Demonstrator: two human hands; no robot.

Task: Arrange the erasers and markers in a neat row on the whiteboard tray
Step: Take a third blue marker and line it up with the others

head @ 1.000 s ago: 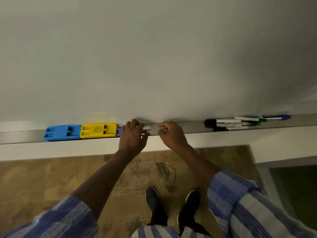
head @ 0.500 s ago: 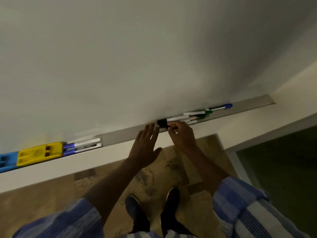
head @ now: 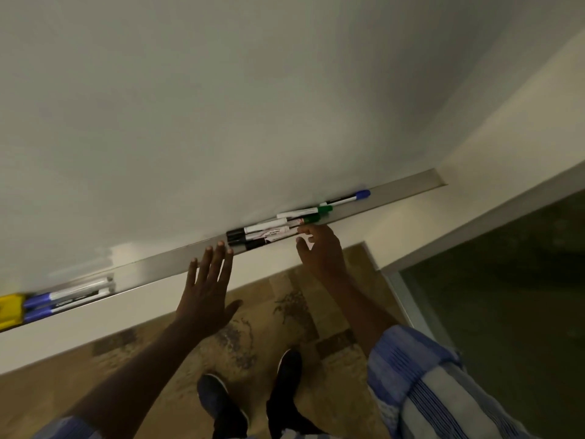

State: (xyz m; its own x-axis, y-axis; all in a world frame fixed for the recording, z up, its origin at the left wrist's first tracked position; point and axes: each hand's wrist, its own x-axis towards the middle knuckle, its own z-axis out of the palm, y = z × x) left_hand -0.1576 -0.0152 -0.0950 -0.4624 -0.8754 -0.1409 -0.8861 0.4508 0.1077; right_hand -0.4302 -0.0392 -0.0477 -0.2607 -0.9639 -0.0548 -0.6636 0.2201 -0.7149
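Observation:
A grey whiteboard tray [head: 158,267] runs diagonally from lower left to upper right. A loose pile of black-capped markers [head: 266,232] lies in it, with green-capped markers [head: 316,213] and a blue-capped marker [head: 348,198] further right. My right hand [head: 319,251] is at the pile's right end, thumb and fingers apart, fingertips touching the marker ends. My left hand [head: 205,289] is flat and spread, its fingertips at the tray's front edge just left of the black caps. At the far left, two blue-capped markers [head: 63,296] lie beside a yellow eraser [head: 9,312].
The whiteboard [head: 253,106] fills the upper view. The tray ends at the right [head: 440,182] by a cream wall ledge [head: 474,198]. Below are a patterned brown floor [head: 269,318], my shoes [head: 221,403] and a dark glass panel [head: 506,280].
Both hands left the blue-capped markers beside the yellow eraser and moved right along the tray to the black marker pile. My right hand slid from the caps to the pile's right end.

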